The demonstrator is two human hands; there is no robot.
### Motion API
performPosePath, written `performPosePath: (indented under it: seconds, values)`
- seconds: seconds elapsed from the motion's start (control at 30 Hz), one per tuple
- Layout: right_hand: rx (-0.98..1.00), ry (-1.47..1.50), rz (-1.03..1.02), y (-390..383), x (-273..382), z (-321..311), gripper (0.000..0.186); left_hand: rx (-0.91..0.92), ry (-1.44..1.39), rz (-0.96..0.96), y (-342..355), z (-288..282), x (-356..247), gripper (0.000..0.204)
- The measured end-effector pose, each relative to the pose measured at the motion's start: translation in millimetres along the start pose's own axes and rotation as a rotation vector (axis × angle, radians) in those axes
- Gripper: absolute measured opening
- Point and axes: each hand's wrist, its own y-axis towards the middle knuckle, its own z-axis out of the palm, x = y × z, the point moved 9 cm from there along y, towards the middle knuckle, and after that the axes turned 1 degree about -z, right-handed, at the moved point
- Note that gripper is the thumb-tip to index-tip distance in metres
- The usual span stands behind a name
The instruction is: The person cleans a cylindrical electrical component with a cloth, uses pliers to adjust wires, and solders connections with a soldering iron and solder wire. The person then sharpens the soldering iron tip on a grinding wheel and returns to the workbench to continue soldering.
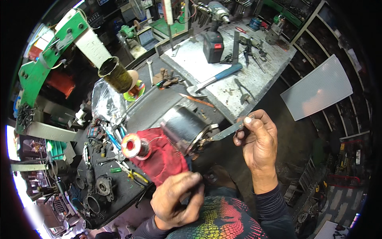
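Head view: right hand (258, 139) pinching flat metal blade (227, 131), tip at motor housing (185, 125) rim; left hand (177, 199) clenched below red cloth (163, 159), solder spool (135, 146) on top.

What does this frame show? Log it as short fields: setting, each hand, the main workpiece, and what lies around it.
setting: cluttered workshop bench
right hand: holds a flat metal blade, its tip at the open end of the motor housing
left hand: closed at the lower edge of the red cloth
workpiece: grey cylindrical motor housing, lying beside the cloth
on cloth: wire spool
nearby: hammer, cordless drill
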Motion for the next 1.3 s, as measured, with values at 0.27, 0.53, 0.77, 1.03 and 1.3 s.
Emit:
performPosePath:
  seconds: [0.27,0.53,0.77,1.03,1.3]
  values:
    - [-0.195,0.075,0.014,64,49,-161,0.016,0.359,-0.064,-0.130,-4,121,1,0.028]
    - [-0.163,0.070,0.164,150,74,-292,0.026,-0.016,0.245,-0.441,35,256,152,0.025]
    - [0.038,0.244,0.275,193,82,-328,0.024,-0.216,0.372,-0.769,38,256,252,0.028]
    - [0.424,0.204,0.388,201,61,-284,0.026,-0.210,0.438,-0.755,57,272,264,0.029]
    - [0.339,0.135,0.609,203,29,-260,0.015,0.078,0.679,-0.351,122,334,271,0.031]
